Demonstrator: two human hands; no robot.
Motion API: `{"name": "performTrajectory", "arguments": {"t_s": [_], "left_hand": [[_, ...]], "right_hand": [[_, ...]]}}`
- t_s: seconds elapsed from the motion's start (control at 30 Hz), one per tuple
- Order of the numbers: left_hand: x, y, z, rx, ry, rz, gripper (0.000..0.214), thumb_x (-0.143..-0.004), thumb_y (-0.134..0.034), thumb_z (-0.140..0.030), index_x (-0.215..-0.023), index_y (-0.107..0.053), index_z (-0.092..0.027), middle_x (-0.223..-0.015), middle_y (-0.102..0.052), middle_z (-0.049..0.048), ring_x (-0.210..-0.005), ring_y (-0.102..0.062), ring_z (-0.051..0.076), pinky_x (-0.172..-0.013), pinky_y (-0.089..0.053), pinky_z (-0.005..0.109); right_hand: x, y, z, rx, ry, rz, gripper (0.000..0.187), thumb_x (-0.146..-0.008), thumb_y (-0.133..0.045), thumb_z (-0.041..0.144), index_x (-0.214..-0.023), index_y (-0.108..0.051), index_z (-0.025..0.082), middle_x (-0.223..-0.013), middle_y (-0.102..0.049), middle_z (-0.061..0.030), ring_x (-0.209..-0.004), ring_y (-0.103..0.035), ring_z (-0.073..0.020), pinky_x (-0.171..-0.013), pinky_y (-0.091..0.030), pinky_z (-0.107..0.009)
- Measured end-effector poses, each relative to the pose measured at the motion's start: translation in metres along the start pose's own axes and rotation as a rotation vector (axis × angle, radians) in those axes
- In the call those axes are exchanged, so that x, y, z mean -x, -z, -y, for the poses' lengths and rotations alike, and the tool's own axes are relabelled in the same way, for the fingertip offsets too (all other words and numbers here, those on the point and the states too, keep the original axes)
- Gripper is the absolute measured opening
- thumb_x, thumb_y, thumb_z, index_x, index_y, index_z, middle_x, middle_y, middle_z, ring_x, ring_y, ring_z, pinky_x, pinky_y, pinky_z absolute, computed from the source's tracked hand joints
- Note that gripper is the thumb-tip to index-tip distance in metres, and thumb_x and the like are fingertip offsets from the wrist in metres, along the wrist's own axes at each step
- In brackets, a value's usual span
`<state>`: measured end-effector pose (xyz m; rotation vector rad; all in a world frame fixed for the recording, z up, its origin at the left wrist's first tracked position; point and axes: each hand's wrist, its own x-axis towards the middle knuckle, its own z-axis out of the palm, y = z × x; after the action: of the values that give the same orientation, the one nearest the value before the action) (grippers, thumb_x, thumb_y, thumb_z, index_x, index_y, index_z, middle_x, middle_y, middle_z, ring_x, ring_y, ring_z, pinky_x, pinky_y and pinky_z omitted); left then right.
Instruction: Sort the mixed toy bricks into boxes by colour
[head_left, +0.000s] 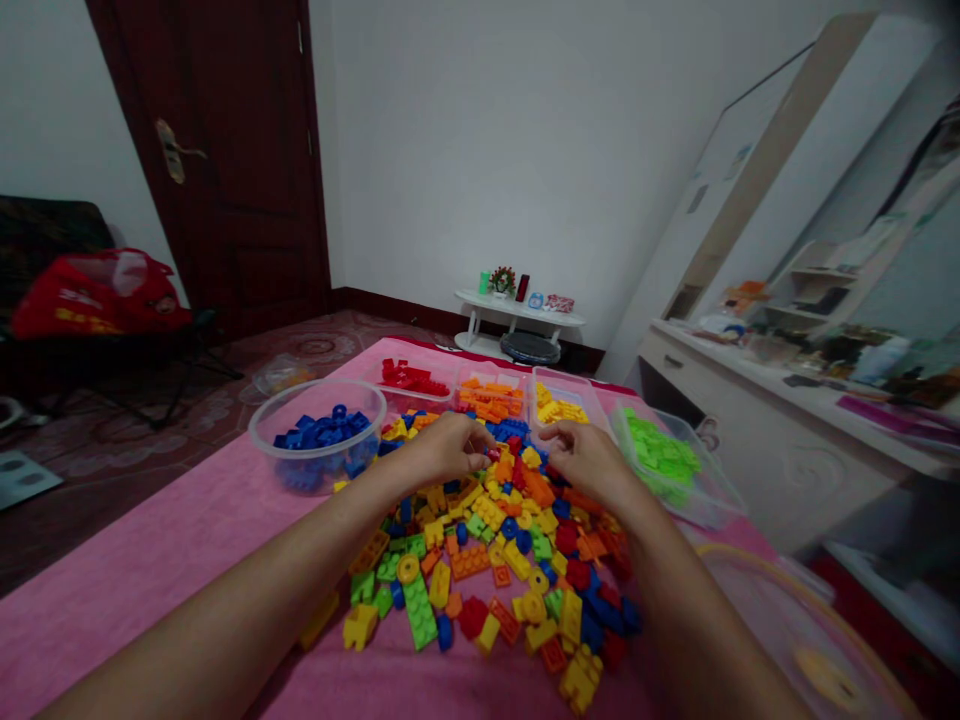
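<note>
A mixed pile of toy building bricks (470, 562) in yellow, orange, red, blue and green spreads over the pink cloth. My left hand (448, 446) is at the far part of the pile, its fingers curved and the thumb apart from them. Close to its fingertips lie small red and yellow pieces; I see none clearly held. Opposite it, my right hand (586, 456) reaches over the right side of the pile, thumb and bent fingers apart, with nothing visible between them. Orange and yellow bricks lie between the two hands.
Around the pile stand a round tub (259, 440) of blue bricks and clear boxes of red bricks (409, 378), orange bricks (491, 398), yellow bricks (559, 405) and green bricks (664, 448). A clear round lid (795, 600) is at the right. A white dresser (720, 400) stands beyond.
</note>
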<state>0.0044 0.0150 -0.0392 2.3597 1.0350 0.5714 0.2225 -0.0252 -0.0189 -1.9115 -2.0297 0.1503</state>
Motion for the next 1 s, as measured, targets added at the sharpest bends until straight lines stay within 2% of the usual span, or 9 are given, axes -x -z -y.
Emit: {"name": "performTrajectory", "arguments": {"t_s": [0.1, 0.2, 0.33, 0.5, 0.6, 0.7, 0.77, 0.87, 1.0], "left_hand": [[0.001, -0.002, -0.002, 0.001, -0.004, 0.01, 0.035, -0.07, -0.056, -0.025, -0.101, -0.068, -0.015, -0.091, -0.07, 0.0061, -0.076, -0.062, 0.017, -0.067, -0.045, 0.023], [0.001, -0.005, -0.004, 0.004, -0.038, 0.015, 0.033, -0.07, -0.057, -0.024, -0.1, -0.069, -0.015, -0.094, -0.07, 0.0056, -0.08, -0.062, 0.017, -0.07, -0.045, 0.023], [0.0, -0.011, -0.002, 0.009, -0.066, 0.041, 0.031, -0.071, -0.057, -0.025, -0.098, -0.069, -0.015, -0.093, -0.07, 0.0045, -0.078, -0.062, 0.016, -0.069, -0.044, 0.022], [0.001, -0.015, -0.002, -0.041, -0.079, 0.049, 0.033, -0.072, -0.058, -0.028, -0.103, -0.067, -0.018, -0.092, -0.069, 0.0043, -0.077, -0.061, 0.016, -0.07, -0.045, 0.023], [0.003, -0.019, -0.004, -0.08, -0.149, 0.001, 0.042, -0.071, -0.061, -0.031, -0.112, -0.063, -0.022, -0.107, -0.065, 0.0055, -0.093, -0.059, 0.019, -0.082, -0.043, 0.026], [0.005, -0.026, -0.007, -0.073, -0.232, -0.019, 0.047, -0.072, -0.061, -0.031, -0.118, -0.058, -0.024, -0.12, -0.059, 0.0061, -0.108, -0.052, 0.021, -0.092, -0.038, 0.029], [0.005, -0.031, -0.009, -0.09, -0.26, 0.002, 0.043, -0.073, -0.06, -0.028, -0.115, -0.06, -0.023, -0.116, -0.061, 0.0068, -0.105, -0.054, 0.021, -0.091, -0.039, 0.03], [0.005, -0.035, -0.01, -0.13, -0.23, -0.003, 0.033, -0.074, -0.056, -0.023, -0.105, -0.066, -0.022, -0.101, -0.067, 0.0069, -0.094, -0.058, 0.021, -0.082, -0.042, 0.028], [0.004, -0.028, -0.013, -0.092, -0.137, -0.084, 0.028, -0.074, -0.054, -0.024, -0.097, -0.069, -0.024, -0.091, -0.068, 0.0044, -0.082, -0.06, 0.019, -0.073, -0.042, 0.026]], "right_hand": [[0.001, 0.013, -0.015, 0.027, 0.016, 0.103, 0.028, -0.067, -0.05, 0.017, -0.087, -0.069, 0.021, -0.068, -0.063, -0.0004, -0.061, -0.055, -0.0125, -0.055, -0.035, -0.022], [0.005, 0.02, -0.032, 0.066, -0.023, 0.279, 0.022, -0.061, -0.058, 0.018, -0.08, -0.069, 0.021, -0.065, -0.063, 0.0015, -0.059, -0.054, -0.0118, -0.053, -0.034, -0.021], [0.01, 0.022, -0.039, 0.131, -0.072, 0.419, 0.029, -0.05, -0.069, 0.014, -0.078, -0.067, 0.021, -0.072, -0.065, 0.0028, -0.065, -0.057, -0.012, -0.057, -0.036, -0.02], [0.014, 0.024, -0.024, 0.212, -0.109, 0.421, 0.027, -0.051, -0.07, 0.017, -0.077, -0.066, 0.021, -0.08, -0.065, 0.0009, -0.072, -0.057, -0.0136, -0.06, -0.036, -0.021], [0.016, 0.026, -0.018, 0.233, -0.111, 0.395, 0.028, -0.05, -0.069, 0.017, -0.077, -0.064, 0.021, -0.084, -0.065, -0.0001, -0.075, -0.057, -0.0143, -0.06, -0.035, -0.021], [0.018, 0.024, -0.019, 0.226, -0.089, 0.409, 0.018, -0.054, -0.064, 0.016, -0.072, -0.062, 0.02, -0.075, -0.064, 0.0003, -0.068, -0.056, -0.0128, -0.055, -0.033, -0.02], [0.017, 0.021, -0.021, 0.217, -0.07, 0.396, 0.015, -0.055, -0.062, 0.016, -0.07, -0.062, 0.02, -0.07, -0.063, 0.0005, -0.062, -0.054, -0.0119, -0.052, -0.031, -0.021], [0.015, 0.019, -0.022, 0.221, -0.054, 0.266, 0.02, -0.057, -0.059, 0.016, -0.076, -0.064, 0.022, -0.071, -0.063, 0.0, -0.06, -0.053, -0.0121, -0.051, -0.029, -0.021], [0.01, 0.021, -0.015, 0.132, -0.039, 0.104, 0.02, -0.064, -0.053, 0.018, -0.077, -0.067, 0.022, -0.068, -0.063, -0.001, -0.06, -0.054, -0.0126, -0.051, -0.029, -0.022]]}}
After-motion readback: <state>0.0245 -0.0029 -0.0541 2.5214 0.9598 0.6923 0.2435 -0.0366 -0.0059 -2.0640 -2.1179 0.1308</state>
